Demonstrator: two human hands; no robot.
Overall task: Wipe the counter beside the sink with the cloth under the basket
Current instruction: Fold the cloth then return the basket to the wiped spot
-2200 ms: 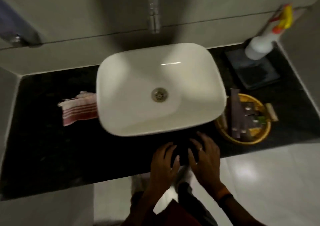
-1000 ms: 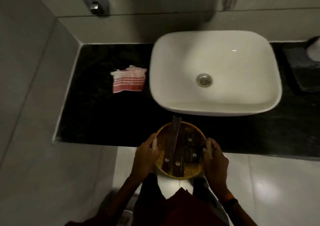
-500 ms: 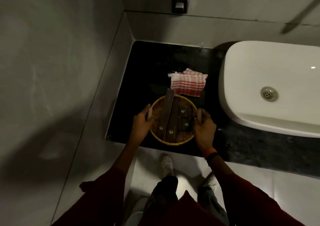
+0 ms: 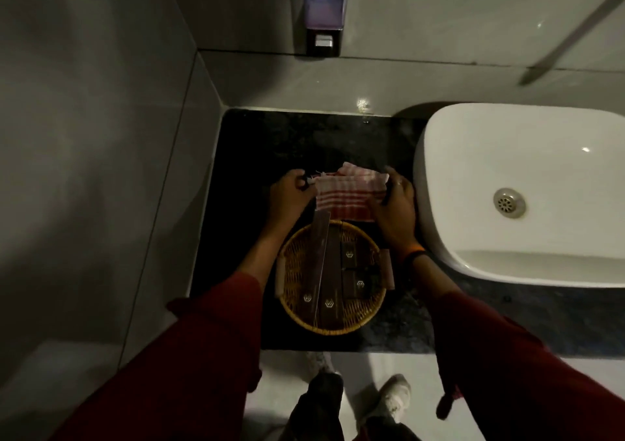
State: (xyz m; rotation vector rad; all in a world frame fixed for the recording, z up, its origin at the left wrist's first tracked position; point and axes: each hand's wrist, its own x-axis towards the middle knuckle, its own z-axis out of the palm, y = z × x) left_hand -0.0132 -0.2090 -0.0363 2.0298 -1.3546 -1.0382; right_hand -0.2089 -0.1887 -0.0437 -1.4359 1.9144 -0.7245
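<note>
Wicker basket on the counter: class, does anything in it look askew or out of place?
Yes. In the wicker basket, one long dark box lies tilted, its far end overhanging the rim toward the striped cloth; the other boxes lie flat inside.

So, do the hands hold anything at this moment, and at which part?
Both hold the striped cloth: the left hand at its left edge, the right hand at its right edge. The basket is not held.
</note>
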